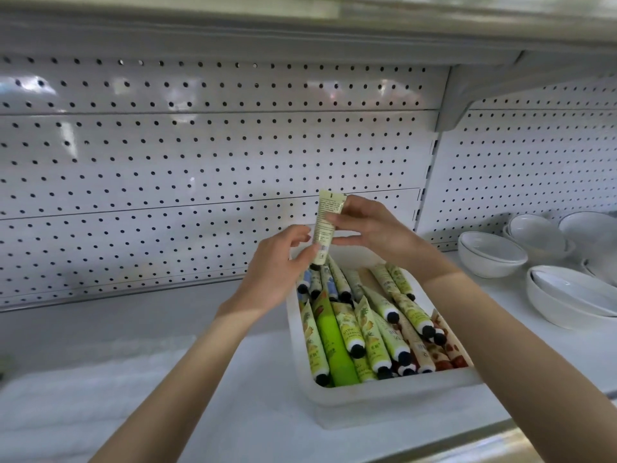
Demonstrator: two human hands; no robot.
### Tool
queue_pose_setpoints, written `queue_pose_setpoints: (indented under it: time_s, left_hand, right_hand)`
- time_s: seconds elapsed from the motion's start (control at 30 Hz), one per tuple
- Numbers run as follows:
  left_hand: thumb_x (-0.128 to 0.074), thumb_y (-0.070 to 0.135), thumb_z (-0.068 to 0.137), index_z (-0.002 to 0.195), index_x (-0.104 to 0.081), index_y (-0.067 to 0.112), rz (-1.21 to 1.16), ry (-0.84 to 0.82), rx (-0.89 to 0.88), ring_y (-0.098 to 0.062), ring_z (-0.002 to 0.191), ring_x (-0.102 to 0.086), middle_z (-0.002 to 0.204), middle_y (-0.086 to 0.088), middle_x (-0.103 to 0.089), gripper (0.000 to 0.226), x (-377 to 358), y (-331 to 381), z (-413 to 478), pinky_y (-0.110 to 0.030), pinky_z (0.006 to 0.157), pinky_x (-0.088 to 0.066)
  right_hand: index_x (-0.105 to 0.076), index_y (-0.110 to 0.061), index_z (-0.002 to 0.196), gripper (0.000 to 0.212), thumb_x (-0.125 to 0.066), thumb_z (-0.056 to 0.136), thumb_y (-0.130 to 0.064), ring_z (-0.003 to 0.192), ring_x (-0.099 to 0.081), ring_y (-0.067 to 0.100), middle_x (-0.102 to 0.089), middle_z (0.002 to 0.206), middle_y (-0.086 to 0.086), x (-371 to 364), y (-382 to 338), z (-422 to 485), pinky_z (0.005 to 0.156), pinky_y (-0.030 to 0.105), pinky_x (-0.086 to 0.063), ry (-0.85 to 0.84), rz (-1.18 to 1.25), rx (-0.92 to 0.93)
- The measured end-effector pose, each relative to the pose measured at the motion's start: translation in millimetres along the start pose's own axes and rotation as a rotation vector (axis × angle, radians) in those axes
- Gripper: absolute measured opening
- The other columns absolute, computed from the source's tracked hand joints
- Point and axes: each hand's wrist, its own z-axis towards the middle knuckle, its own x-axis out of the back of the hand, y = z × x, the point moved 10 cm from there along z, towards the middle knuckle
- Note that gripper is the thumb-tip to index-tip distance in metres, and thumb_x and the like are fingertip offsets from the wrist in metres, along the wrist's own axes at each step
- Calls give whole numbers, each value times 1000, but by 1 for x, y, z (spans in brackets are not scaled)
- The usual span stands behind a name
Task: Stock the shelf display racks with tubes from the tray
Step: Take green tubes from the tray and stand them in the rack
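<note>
Forearms [187, 379] reach in over the front edge of the shelf [100, 412]. Right hand [374, 228]: fingers [337, 218] and thumb clamped on the upper half of one pale green tube [325, 225]. Left hand [277, 272]: fingers [309, 252] pinching the same tube at its lower end. Its cap is hidden, can't confirm. The tube is upright, crimped end up, held in the air above the back end of the tray [384, 399].

The tray sits on the shelf right of centre, packed with loose tubes [367, 329] overlapping each other, black caps mostly toward the front edge. White bowls [490, 253] are stacked at the right end, apart from the tray. Pegboard back panel [200, 162] is behind. No display rack in view.

Handling, my read: light, soft-walled, glossy skin, so a bit slippery and it dents if squeezed mid-body. The crimp and the cap shoulder look like the stiff spots, so grip there with light pressure. Not fragile. Pulling one from the pile will likely drag its neighbours.
</note>
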Motion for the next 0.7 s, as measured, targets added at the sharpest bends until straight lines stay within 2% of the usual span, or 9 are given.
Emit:
queue_pose_setpoints:
  time_s: [0.07,0.13,0.27,0.37,0.43,0.53,0.63,0.7]
  left_hand:
    - [-61,20,89,108,-61,10,-85,39,-15,-4,91,-60,100,6,-64,22,4,6,1,1,74,-38]
    - [-65,19,86,98,-60,11,-141,64,-14,5,80,-58,90,11,-63,15,7,7,0,-1,68,-41]
    - [-70,25,82,91,-57,17,-167,88,2,2,82,-58,86,14,-61,18,9,3,-2,-8,64,-46]
    - [-71,26,80,89,-56,19,-199,94,21,-2,82,-59,87,14,-62,18,10,-3,-3,-9,64,-46]
    - [-71,26,80,88,-57,22,-220,98,33,-2,84,-60,88,14,-63,16,11,-6,-4,-12,68,-48]
    - [-69,25,82,92,-60,22,-336,91,100,-5,85,-64,92,11,-66,15,13,-14,-6,-20,70,-54]
    - [-66,20,84,103,-60,16,-502,73,169,-1,73,-66,91,4,-65,21,15,-18,-7,-21,65,-57]
    - [-64,18,85,110,-59,12,-574,56,196,1,72,-66,93,0,-66,26,15,-19,-7,-24,67,-58]
  right_hand:
    - [-57,2,104,19,-60,87,-6,93,-67,17,-65,99,8,-6,-4,-1,80,28,-56,-18,80,21]
    - [-57,-3,94,8,-60,87,-4,90,-67,17,-63,99,10,-10,-5,-2,78,27,-57,-35,143,25]
    - [-55,-3,91,8,-61,85,-3,84,-68,15,-62,98,13,-16,-2,-1,70,23,-55,-49,194,19]
    - [-57,-5,87,14,-65,79,-14,87,-67,16,-66,96,9,-24,0,-1,74,24,-56,-101,216,-2]
    - [-60,-6,93,28,-62,76,-28,97,-66,19,-67,101,7,-26,2,-2,84,29,-56,-131,249,-30]
    - [-60,-8,117,46,-48,90,-42,113,-59,18,-62,119,5,-12,14,4,96,33,-50,-37,148,-89]
    - [-54,-11,124,38,-48,95,-35,121,-51,20,-55,127,3,12,42,8,98,34,-44,109,24,-218]
    - [-46,-9,130,39,-51,95,-27,120,-49,21,-51,130,4,20,65,5,97,35,-44,114,-85,-331]
